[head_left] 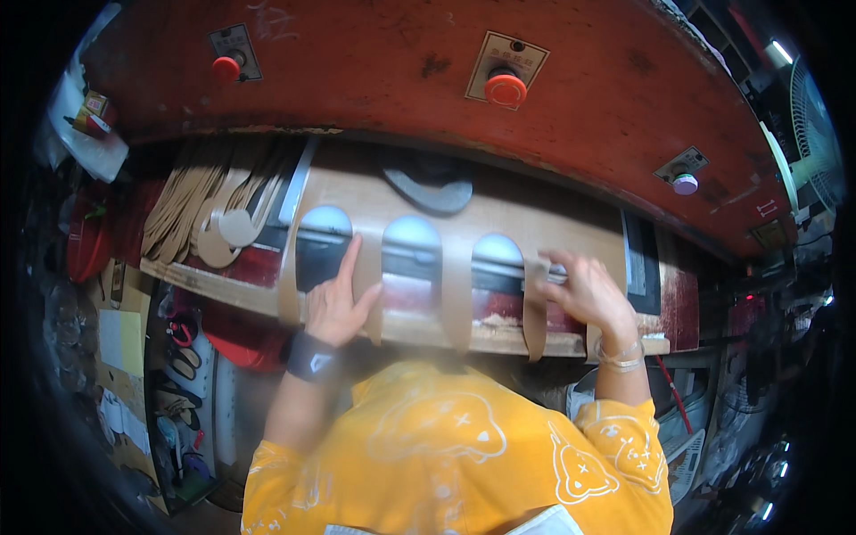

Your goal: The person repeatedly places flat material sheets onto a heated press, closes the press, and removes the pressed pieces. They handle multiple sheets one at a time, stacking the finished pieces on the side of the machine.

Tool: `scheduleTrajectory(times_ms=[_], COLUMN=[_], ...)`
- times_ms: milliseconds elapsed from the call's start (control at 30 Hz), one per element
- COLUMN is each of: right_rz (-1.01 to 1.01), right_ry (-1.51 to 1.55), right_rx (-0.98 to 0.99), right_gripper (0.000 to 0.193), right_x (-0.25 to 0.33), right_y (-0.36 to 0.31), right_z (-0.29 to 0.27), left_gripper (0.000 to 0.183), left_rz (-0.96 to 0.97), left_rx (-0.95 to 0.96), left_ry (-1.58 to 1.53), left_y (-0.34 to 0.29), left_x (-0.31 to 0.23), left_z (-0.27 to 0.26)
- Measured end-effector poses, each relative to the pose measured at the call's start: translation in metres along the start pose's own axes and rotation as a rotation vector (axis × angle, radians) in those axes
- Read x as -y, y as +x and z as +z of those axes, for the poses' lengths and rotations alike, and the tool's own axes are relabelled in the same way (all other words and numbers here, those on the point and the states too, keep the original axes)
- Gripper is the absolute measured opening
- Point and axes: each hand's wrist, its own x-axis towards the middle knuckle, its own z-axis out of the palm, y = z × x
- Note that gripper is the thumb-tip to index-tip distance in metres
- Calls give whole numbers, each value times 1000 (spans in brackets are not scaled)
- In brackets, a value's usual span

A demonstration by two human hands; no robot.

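Observation:
A tan sheet [553, 218] with rounded cut-outs along its near side lies on the machine's bed, its strips hanging over the front edge. My left hand [332, 301] rests on one strip, index finger stretched forward and thumb apart. My right hand [587, 290] has its fingers curled in at another strip near the right, thumb and fingertips together on it. Beyond my hands, a grey curved cutting die [432, 192] sits on the sheet under the red machine head.
Tan insole-shaped pieces [183, 201] are piled at the bed's left end. Overhead spans the red machine head [374, 67], with red push buttons [506, 89] and a purple-capped button [685, 184]. A fan [811, 134] stands far right. Shelves with shoes [185, 364] are at lower left.

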Motion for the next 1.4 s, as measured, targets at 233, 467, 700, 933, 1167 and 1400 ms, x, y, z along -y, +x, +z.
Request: scheduleTrajectory(times_ms=[233, 467, 700, 933, 1167, 1400], right_rz=[-288, -301, -236, -233, -239, 18], right_ry=[-28, 240, 260, -62, -12, 42], right_rx=[-160, -68, -78, -140, -349, -1516], right_gripper=[92, 82, 76, 72, 71, 65], right_x=[82, 65, -8, -22, -41, -100], right_y=[176, 208, 155, 138, 122, 103], right_z=[59, 39, 9, 25, 22, -47], left_gripper=[87, 89, 88, 84, 79, 61], left_rz=[-84, -20, -35, -105, -96, 198], left_rx=[108, 105, 143, 208, 181, -155], left_ry=[-66, -30, -94, -168, -249, -172], left_y=[9, 10, 9, 12, 3, 0], left_x=[-4, -1, -7, -9, 1, 15], left_z=[-6, -6, -10, -14, -9, 5])
